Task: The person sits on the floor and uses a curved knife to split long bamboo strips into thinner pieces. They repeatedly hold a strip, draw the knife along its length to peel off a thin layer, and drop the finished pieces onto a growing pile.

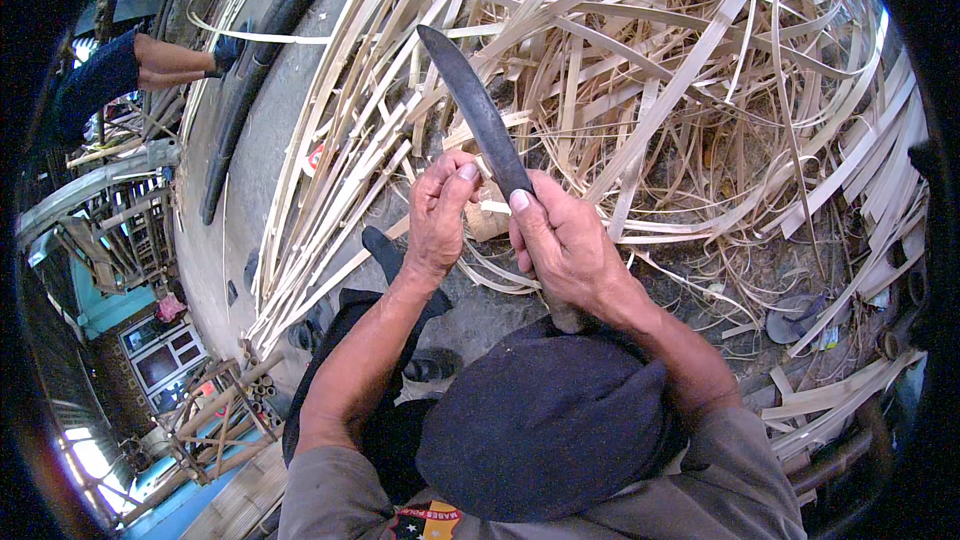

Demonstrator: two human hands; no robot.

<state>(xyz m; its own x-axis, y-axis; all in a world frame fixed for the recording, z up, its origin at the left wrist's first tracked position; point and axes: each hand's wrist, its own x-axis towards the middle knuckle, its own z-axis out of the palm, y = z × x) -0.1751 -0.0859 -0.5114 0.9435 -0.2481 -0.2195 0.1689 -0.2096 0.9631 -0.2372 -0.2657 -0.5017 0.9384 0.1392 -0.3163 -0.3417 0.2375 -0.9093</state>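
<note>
Pale bamboo strips (640, 90) cover most of the ground in a loose tangle, lying on grey concrete (250, 190); a black hose (255, 70) curves along the left, and another person's leg (165, 55) shows far left. Outdoor work yard, wooden frames at left edge. The knife (478, 110), a long dark blade, sits centre frame, long axis running from lower right to upper left, tip pointing away and left. Right hand (565, 245) closed round its handle, thumb on the blade's back. Left hand (440, 210) curled shut just beside the blade, pinching a strip end; a bamboo piece (488, 218) between the hands.
</note>
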